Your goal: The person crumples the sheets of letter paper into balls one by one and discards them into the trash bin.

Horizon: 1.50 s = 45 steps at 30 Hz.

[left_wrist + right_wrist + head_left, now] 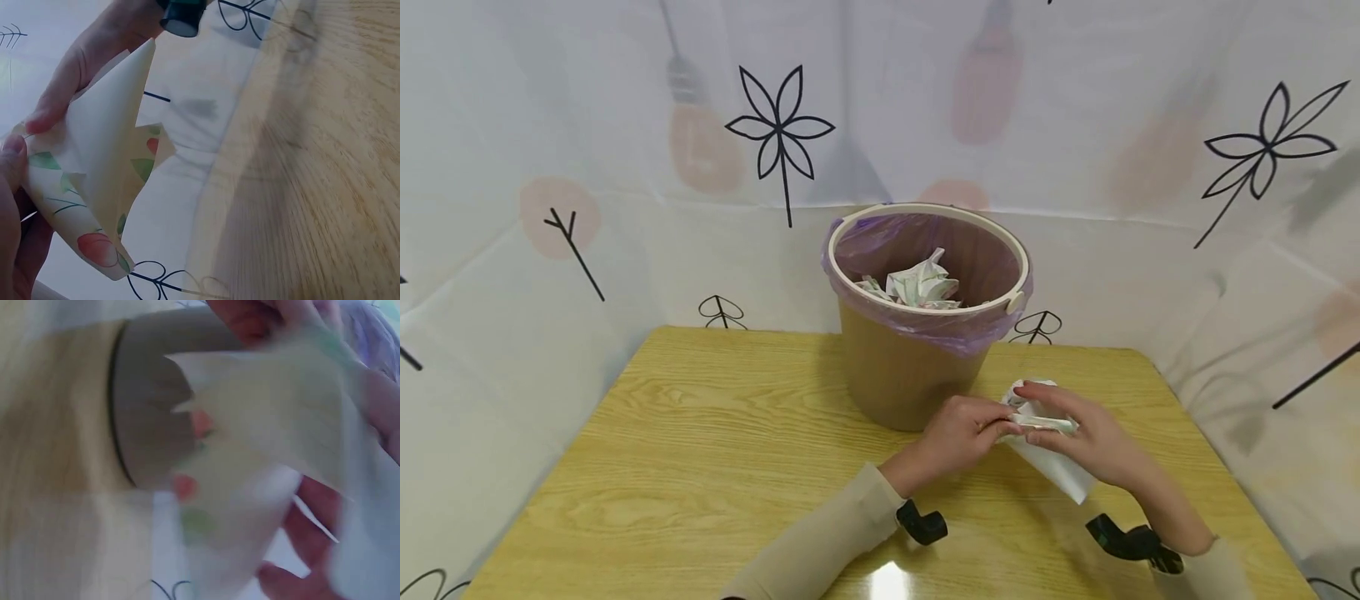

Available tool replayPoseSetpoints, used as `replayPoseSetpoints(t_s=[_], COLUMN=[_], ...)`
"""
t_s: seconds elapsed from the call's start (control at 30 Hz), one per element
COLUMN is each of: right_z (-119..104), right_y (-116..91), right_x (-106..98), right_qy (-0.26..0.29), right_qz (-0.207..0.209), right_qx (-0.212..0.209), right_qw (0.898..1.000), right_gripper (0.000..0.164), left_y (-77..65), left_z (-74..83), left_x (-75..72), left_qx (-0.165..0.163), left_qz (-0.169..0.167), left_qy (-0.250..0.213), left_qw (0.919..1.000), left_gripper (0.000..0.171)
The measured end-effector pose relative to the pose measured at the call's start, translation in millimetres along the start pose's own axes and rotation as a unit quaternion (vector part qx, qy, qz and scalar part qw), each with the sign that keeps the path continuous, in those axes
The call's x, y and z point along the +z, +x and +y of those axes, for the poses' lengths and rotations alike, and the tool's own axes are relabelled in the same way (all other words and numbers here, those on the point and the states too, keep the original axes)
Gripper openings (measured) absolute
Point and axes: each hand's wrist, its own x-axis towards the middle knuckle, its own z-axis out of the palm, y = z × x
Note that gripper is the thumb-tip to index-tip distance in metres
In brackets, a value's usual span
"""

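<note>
A sheet of printed paper (1054, 468), plain white on one side, is held up over the table in front of the bin. Its other side carries red flowers and green leaves, as the left wrist view shows on the folded sheet (94, 150). My left hand (966, 432) pinches one edge of the paper between thumb and fingers. On the opposite side my right hand (1093, 437) grips it, fingers bent over the top and thumb below. Blur softens the paper (250, 425) in the right wrist view.
A brown bin (895, 367) stands on the wooden table (700, 467), lined with a purple bag (955, 337) under a cream rim (835, 242). Crumpled paper (921, 279) lies inside it. Behind hangs a white cloth (625, 108) with drawn flowers.
</note>
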Motion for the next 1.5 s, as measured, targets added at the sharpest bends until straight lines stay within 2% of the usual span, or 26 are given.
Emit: replayPoseSetpoints(t_s=[0.13, 0.27, 0.37, 0.6, 0.67, 0.8, 0.97, 1.07, 1.2, 1.37, 1.5], right_z=[-0.9, -2.7, -3.6, -8.6, -9.3, -9.3, -6.2, -4.2, -5.0, -9.8, -13.4], right_y=[0.8, 4.7, 7.3, 9.4, 9.9, 10.4, 8.7, 7.1, 5.0, 3.2, 1.3], right_x=[-9.1, -11.7, -10.0, -1.7, 1.0, 6.1, 10.4, 11.5, 12.2, 13.5, 14.8], right_qy=[-0.015, -0.023, -0.037, -0.065, -0.077, -0.092, -0.067, -0.034, -0.012, 0.012, 0.040], right_qz=[-0.042, -0.044, -0.021, 0.067, 0.099, 0.150, 0.176, 0.182, 0.175, 0.158, 0.156], right_qx=[-0.010, -0.035, -0.040, 0.000, -0.012, -0.046, -0.057, -0.044, -0.011, 0.041, 0.081], right_qw=[0.999, 0.998, 0.998, 0.996, 0.992, 0.983, 0.980, 0.982, 0.984, 0.987, 0.984], right_gripper=[0.057, 0.050, 0.043, 0.027, 0.025, 0.032, 0.035, 0.036, 0.035, 0.027, 0.020], left_y=[-0.1, 1.0, 1.5, 2.0, 2.9, 4.8, 4.8, 4.0, 4.2, 4.1, 4.0], left_z=[-1.9, -3.8, -4.6, -5.7, -5.6, -4.9, -6.3, -6.8, -5.9, -4.6, -3.5], left_x=[-3.1, -6.1, -7.5, -5.1, -4.0, -3.4, -5.2, -7.1, -8.4, -6.4, -3.2], left_qx=[0.009, 0.012, 0.015, 0.015, 0.013, -0.003, -0.012, -0.004, 0.013, 0.024, 0.033], left_qz=[-0.028, -0.042, -0.041, -0.011, 0.003, 0.021, -0.001, -0.022, -0.030, -0.010, 0.015], left_qy=[-0.004, -0.008, -0.010, 0.009, 0.013, 0.005, -0.007, 0.005, 0.033, 0.072, 0.090], left_qw=[0.9996, 0.9990, 0.9990, 0.9998, 0.9998, 0.9998, 0.9999, 0.9997, 0.9989, 0.9971, 0.9953], left_gripper=[0.016, 0.016, 0.015, 0.016, 0.017, 0.019, 0.035, 0.045, 0.045, 0.037, 0.033])
